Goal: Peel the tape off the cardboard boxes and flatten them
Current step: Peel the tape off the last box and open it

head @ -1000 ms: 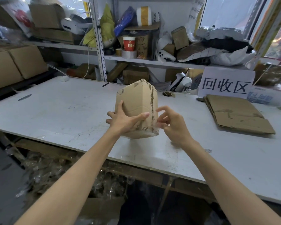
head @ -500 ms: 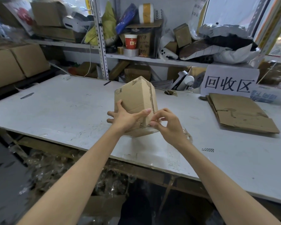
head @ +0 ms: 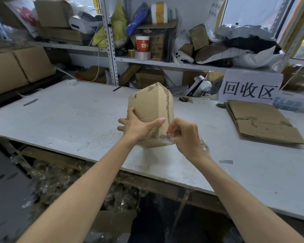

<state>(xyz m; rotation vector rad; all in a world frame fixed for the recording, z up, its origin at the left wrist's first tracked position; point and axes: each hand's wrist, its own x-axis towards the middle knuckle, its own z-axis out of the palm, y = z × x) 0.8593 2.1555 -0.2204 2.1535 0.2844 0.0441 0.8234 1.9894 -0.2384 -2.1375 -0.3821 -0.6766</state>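
Note:
A small brown cardboard box (head: 150, 106) stands on end above the white table (head: 63, 118), one corner edge turned toward me. My left hand (head: 138, 128) grips its lower left side, thumb across the near face. My right hand (head: 182, 134) pinches clear tape (head: 170, 137) at the box's lower right corner, fingers curled. More crumpled clear tape (head: 203, 146) shows behind my right wrist.
Flattened cardboard boxes (head: 260, 121) lie stacked at the right of the table below a white sign (head: 249, 88). Shelves (head: 147, 60) crammed with boxes, tape rolls and bags stand behind. Brown cartons (head: 16, 67) sit at far left. Clear tape scraps (head: 60, 181) lie below the table edge.
My right hand went from open beside the box to pinching the tape at its lower right corner. The box stays in my left hand, barely moved.

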